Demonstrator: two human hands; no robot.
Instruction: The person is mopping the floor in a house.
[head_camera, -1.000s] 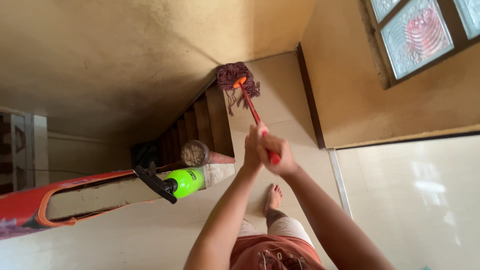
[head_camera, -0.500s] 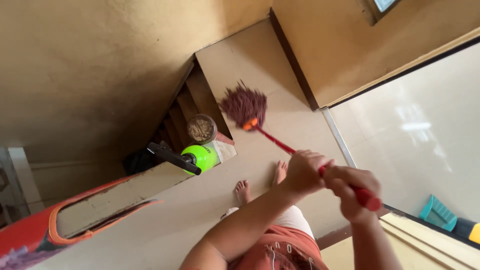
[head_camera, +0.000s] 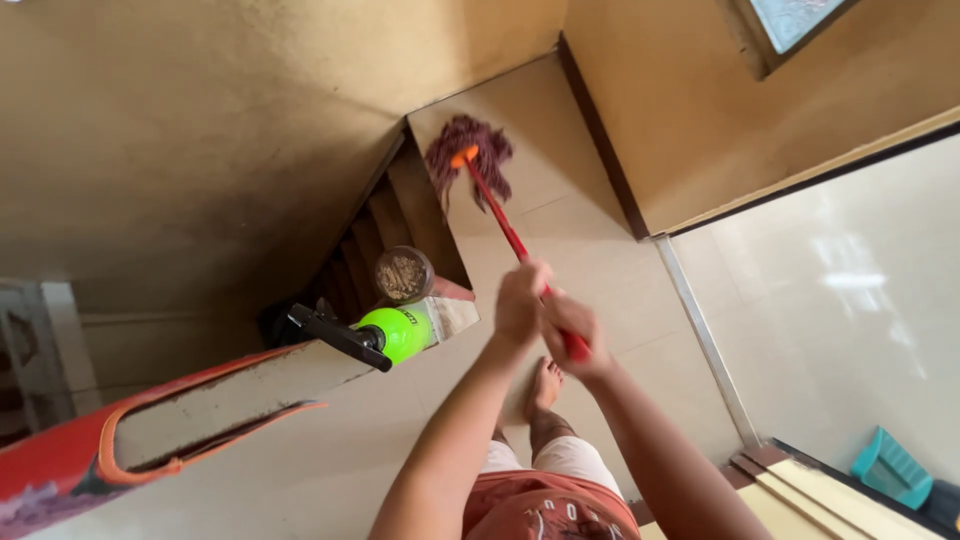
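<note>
Mop (head_camera: 500, 215) slants head-first toward the stair edge, both hands (head_camera: 545, 315) gripping its handle

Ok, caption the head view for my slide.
Both hands, left hand and right hand, push a red mop across the tiled landing.

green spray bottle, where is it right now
In the head view the green spray bottle lies on its side at the end of the stair ledge, left of the person's left hand, just below a round brown post cap.

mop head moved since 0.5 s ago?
Yes. The mop head went from beside the round post top out to the landing's far edge by the stairs.
</note>
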